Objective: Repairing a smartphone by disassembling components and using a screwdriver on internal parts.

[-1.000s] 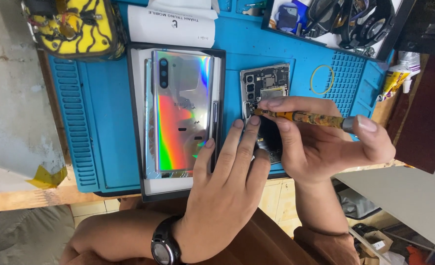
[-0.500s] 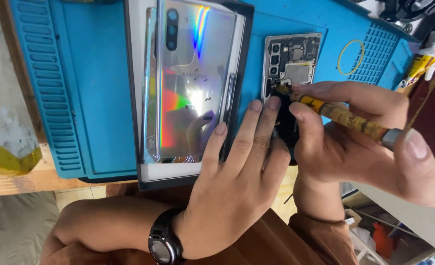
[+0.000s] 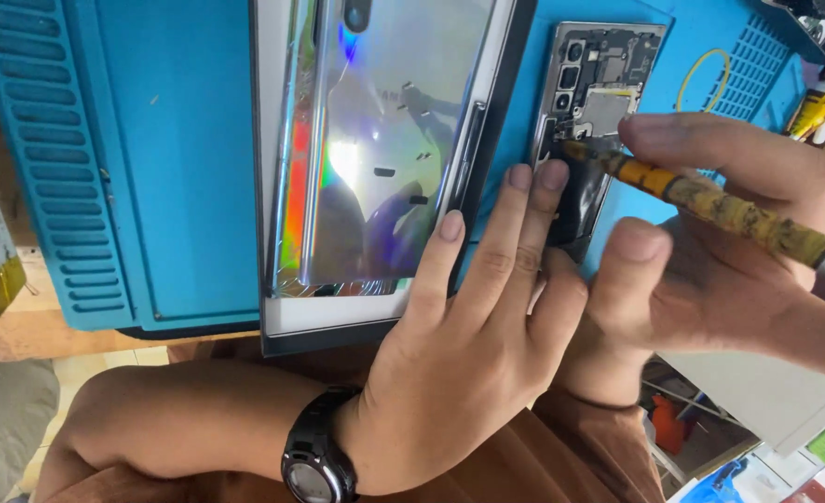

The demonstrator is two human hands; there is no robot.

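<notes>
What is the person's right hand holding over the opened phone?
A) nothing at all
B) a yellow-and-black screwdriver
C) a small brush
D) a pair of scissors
B: the right hand grips a yellow-and-black screwdriver with its tip down on the opened phone, while the left hand steadies the phone's edge.

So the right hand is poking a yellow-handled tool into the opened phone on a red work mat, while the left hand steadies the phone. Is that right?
Not quite: the work mat is blue, not red, as the head view shows. The rest stands: the right hand holds the worn yellow-handled tool with its tip in the opened phone, and the left hand rests its fingers on the phone's lower part.
</notes>
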